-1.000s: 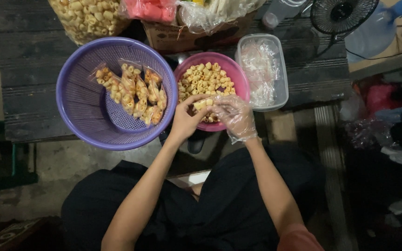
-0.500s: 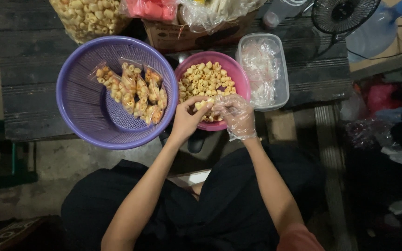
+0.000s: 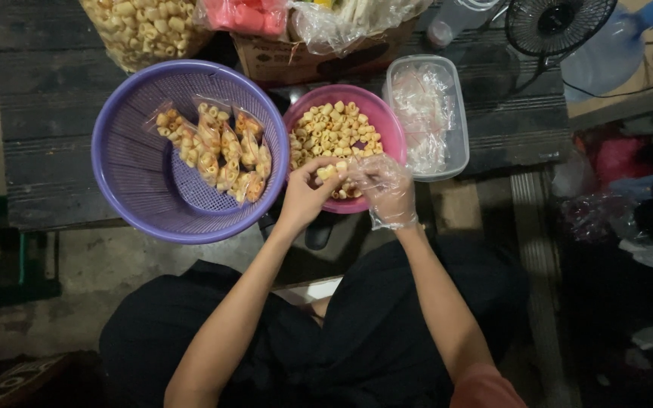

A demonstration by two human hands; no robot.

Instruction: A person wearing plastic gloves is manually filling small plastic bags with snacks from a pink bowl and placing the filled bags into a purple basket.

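Small clear bag of yellow snack pieces held between both hands over the pink bowl.

The small clear bag [image 3: 332, 171], partly filled with yellow snack pieces, sits above the near edge of the pink bowl [image 3: 391, 125], which holds loose pieces of the same kind. The bare left hand [image 3: 303, 195] pinches the bag from the left with thumb and fingers pressed together; the right hand [image 3: 384, 189], in a thin clear plastic glove, has its fingers curled and closed on the bag's right side. Just left of the bowl, touching it, stands a purple basket [image 3: 126, 162] with several filled, sealed bags [image 3: 217, 151]. To the right lies a clear rectangular tub [image 3: 459, 113] of empty clear bags. All rest on a dark wooden table [image 3: 47, 91]. Behind stand a large bag of snack pieces [image 3: 141, 26] and a brown cardboard box [image 3: 296, 57].
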